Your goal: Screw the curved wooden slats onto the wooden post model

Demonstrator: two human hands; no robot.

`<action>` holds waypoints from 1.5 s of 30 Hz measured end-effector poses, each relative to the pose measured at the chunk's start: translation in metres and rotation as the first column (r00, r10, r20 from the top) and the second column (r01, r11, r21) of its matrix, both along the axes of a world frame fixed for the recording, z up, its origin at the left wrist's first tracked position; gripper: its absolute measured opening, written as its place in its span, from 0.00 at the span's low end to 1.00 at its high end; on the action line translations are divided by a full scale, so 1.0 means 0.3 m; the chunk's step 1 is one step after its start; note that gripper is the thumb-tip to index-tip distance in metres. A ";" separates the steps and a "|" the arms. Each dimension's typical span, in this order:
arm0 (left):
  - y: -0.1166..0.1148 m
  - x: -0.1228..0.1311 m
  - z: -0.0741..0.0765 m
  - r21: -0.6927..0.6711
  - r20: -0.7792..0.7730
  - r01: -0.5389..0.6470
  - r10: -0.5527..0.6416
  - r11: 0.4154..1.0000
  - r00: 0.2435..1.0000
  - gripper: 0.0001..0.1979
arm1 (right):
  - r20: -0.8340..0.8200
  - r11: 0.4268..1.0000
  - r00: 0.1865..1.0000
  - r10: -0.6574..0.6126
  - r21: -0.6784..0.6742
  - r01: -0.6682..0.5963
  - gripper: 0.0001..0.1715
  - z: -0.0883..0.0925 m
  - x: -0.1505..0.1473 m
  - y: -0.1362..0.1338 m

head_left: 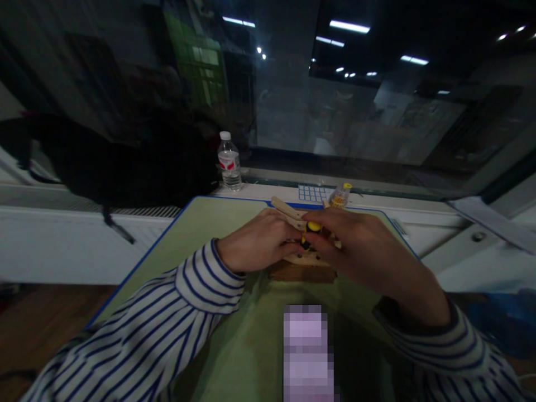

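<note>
Over the middle of the table, my right hand [355, 240] pinches a short yellow-and-black handle [314, 226], which looks like a stubby screwdriver's; its lower end is hidden. My left hand [263, 240] is closed on a small light wooden assembly [305, 258] with dark round holes, its thumb and fingertips close to the handle. A wooden strip [285, 207] slants up behind my left fingers. Under the assembly lies a darker brown wooden block [301, 273] on the tabletop. Both hands cover much of the wooden parts, so their joints cannot be seen.
The green table [176, 251] has a blue edge. A phone [307, 352], blurred out, lies nearest me. On the sill behind stand a water bottle [229, 162] and a small clear bag [340, 195] with yellow bits. A black bag [138, 156] rests left; papers [494, 220] right.
</note>
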State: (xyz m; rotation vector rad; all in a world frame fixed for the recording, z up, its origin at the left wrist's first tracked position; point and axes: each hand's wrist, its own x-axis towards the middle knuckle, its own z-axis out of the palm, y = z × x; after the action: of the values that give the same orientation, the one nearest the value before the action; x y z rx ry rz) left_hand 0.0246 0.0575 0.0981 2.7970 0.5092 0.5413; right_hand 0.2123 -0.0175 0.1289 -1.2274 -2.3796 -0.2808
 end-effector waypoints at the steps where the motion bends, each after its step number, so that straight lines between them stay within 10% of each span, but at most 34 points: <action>1: 0.000 0.000 0.000 -0.001 -0.005 0.002 -0.002 1.000 1.000 0.07 | 0.001 1.000 1.000 0.000 0.003 0.000 0.18 0.000 0.000 0.000; 45: 0.005 0.001 -0.012 0.055 -0.003 0.023 -0.023 0.998 1.000 0.05 | -0.032 0.998 0.998 0.058 -0.016 -0.059 0.17 -0.005 0.001 0.004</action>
State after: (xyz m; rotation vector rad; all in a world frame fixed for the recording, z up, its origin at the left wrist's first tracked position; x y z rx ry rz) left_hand 0.0250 0.0590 0.0946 2.8524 0.4685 0.5549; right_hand 0.2126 -0.0162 0.1274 -1.1589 -2.3909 -0.2219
